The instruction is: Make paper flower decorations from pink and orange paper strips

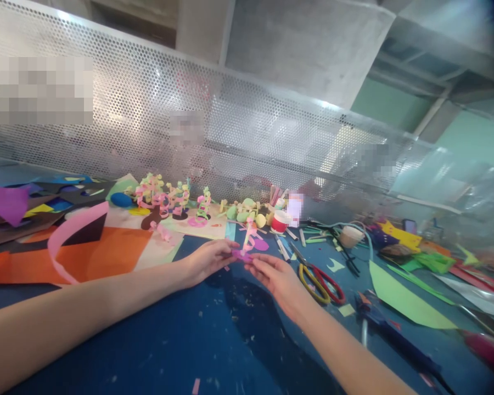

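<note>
Between my two hands, above the blue table, is a small paper craft (249, 237) with a pink curled strip standing up from a purple base. My left hand (214, 257) pinches the base's left edge with closed fingers. From the right, my right hand (275, 277) grips the base's near edge between thumb and fingers. A flat purple paper oval (260, 244) lies just behind my right hand. Scissors (321, 282) with yellow and red handles rest on the table to the right of that hand.
Several finished-looking paper curls (173, 197) stand at the back left. Orange paper (115, 249) and a pink strip (57, 241) lie left. A blue glue gun (395, 334), green paper (407, 296) and a paper cup (349, 236) are right. A perforated metal panel (247, 137) runs behind.
</note>
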A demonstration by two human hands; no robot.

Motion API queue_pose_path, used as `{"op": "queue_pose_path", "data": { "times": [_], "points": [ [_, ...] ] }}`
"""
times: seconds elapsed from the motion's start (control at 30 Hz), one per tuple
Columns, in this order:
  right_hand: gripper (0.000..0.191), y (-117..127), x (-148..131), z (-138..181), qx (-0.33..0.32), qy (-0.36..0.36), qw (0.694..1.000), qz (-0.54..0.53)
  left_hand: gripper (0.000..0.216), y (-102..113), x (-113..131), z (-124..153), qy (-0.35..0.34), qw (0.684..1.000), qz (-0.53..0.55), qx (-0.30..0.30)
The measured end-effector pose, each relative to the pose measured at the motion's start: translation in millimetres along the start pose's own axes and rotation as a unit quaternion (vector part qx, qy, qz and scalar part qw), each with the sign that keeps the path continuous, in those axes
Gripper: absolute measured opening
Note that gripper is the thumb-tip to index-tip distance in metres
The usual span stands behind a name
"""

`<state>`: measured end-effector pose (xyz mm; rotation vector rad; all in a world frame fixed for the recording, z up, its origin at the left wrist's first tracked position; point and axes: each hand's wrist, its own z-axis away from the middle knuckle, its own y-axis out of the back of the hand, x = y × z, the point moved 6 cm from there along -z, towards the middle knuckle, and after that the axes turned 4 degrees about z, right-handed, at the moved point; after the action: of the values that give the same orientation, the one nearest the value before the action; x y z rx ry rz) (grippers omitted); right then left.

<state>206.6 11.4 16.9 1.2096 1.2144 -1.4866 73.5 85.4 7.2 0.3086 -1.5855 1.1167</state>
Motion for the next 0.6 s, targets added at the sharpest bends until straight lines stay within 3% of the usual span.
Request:
{"op": "queue_pose_path", "data": {
  "times": [0.2, 0.37, 0.6],
  "points": [
    [0.03, -8, 2, 5, -0.004, 0.04, 0.999, -0.031, 0.022, 2, -4, 0, -0.007, 1.0, -0.014, -0.017],
    [0.03, -11, 8, 10, -0.021, 0.019, 0.999, -0.034, 0.017, 4, -5, 0, 0.008, 1.0, 0.022, 0.019],
    [0.03, -2, 15, 5, 0.025, -0.018, 0.995, -0.093, 0.019, 5, -5, 1, 0.024, 0.999, 0.011, 0.033]
  ]
}}
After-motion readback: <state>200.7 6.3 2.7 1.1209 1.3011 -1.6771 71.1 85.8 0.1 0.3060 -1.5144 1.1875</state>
